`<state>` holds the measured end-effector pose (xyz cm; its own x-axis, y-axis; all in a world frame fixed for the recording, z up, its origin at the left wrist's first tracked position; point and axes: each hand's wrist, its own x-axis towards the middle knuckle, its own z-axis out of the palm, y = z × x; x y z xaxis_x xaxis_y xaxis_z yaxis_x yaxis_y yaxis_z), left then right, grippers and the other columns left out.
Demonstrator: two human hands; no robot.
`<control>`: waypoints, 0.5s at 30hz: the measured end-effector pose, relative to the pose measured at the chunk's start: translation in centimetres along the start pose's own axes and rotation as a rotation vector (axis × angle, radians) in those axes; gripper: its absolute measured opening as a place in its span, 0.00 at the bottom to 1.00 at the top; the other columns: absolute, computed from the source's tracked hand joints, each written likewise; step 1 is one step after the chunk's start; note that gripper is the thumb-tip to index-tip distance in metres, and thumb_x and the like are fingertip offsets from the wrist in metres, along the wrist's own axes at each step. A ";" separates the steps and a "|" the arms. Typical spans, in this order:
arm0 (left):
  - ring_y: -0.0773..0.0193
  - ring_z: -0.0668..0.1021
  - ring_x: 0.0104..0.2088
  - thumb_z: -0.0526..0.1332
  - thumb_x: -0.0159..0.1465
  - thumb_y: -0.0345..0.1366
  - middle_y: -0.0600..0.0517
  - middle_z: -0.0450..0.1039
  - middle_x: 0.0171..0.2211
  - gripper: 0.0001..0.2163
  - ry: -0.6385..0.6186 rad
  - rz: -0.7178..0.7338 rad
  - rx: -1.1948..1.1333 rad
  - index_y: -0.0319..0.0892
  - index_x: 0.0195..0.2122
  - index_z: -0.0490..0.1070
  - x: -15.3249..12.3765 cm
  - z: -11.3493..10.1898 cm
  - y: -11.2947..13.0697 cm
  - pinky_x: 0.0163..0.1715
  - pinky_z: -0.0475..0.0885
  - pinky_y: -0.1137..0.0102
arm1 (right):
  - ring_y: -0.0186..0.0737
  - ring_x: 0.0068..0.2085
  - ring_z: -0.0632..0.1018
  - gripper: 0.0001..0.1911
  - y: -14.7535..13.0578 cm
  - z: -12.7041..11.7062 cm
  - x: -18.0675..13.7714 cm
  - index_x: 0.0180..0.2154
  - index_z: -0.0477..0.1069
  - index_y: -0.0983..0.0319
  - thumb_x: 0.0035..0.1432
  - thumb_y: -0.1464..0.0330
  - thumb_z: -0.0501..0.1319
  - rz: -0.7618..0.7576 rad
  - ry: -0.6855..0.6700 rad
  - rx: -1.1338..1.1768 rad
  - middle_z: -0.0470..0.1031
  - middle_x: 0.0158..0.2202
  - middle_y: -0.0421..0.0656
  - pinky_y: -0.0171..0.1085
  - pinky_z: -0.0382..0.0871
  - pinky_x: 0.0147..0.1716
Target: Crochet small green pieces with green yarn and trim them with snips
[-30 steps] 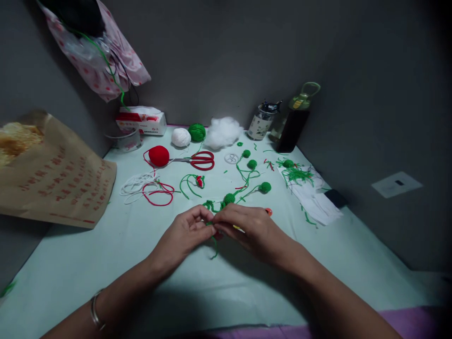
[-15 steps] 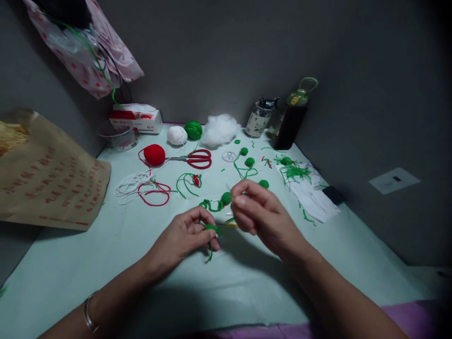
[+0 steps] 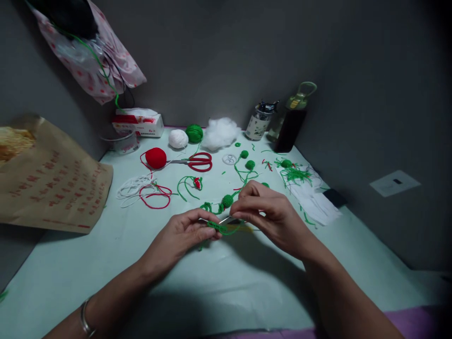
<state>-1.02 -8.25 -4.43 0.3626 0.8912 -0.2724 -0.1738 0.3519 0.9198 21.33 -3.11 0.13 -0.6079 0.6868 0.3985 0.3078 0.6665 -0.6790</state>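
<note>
My left hand pinches a small green crochet piece between thumb and fingers. My right hand is closed on a thin silvery needle, whose tip meets the crochet piece. A loop of green yarn curves below the needle, between the hands. Just beyond the fingers lies a green crocheted ball, with a curled green crochet strip to its left. Something yellow lies on the table, partly hidden behind the hands. A small red and green crochet piece rests further back.
Red-handled scissors, a red yarn ball, white stuffing and a bottle stand or lie toward the back. At left leans a brown paper bag; white paper with green yarn scraps lies right.
My right hand has come down and left with the needle, from raised above the work to touching it. The green crochet piece is turned in my left hand, and a yarn loop shows.
</note>
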 end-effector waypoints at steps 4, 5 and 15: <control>0.66 0.79 0.36 0.66 0.65 0.39 0.53 0.82 0.34 0.07 -0.011 0.009 0.012 0.45 0.43 0.77 0.0 0.0 0.1 0.40 0.67 0.71 | 0.35 0.34 0.74 0.08 0.3 0.2 -0.3 0.40 0.78 0.61 0.67 0.74 0.60 -0.049 -0.057 -0.099 0.71 0.34 0.43 0.35 0.68 0.31; 0.65 0.79 0.36 0.66 0.65 0.39 0.53 0.82 0.34 0.07 -0.009 0.010 0.019 0.45 0.43 0.77 0.0 -0.1 0.1 0.40 0.67 0.70 | 0.35 0.34 0.74 0.08 0.4 0.2 -0.4 0.40 0.78 0.61 0.67 0.75 0.60 -0.051 -0.063 -0.112 0.71 0.34 0.43 0.35 0.68 0.31; 0.64 0.79 0.38 0.65 0.66 0.40 0.53 0.81 0.34 0.07 -0.020 0.019 0.057 0.45 0.41 0.77 -0.2 -0.2 0.2 0.41 0.68 0.70 | 0.35 0.34 0.73 0.08 0.7 0.2 -0.4 0.40 0.78 0.63 0.66 0.76 0.60 -0.057 -0.089 -0.148 0.70 0.34 0.44 0.35 0.67 0.31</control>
<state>-1.31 -8.33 -4.24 0.3784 0.8914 -0.2496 -0.1282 0.3175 0.9396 21.67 -3.01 -0.59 -0.6875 0.6229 0.3733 0.3718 0.7434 -0.5560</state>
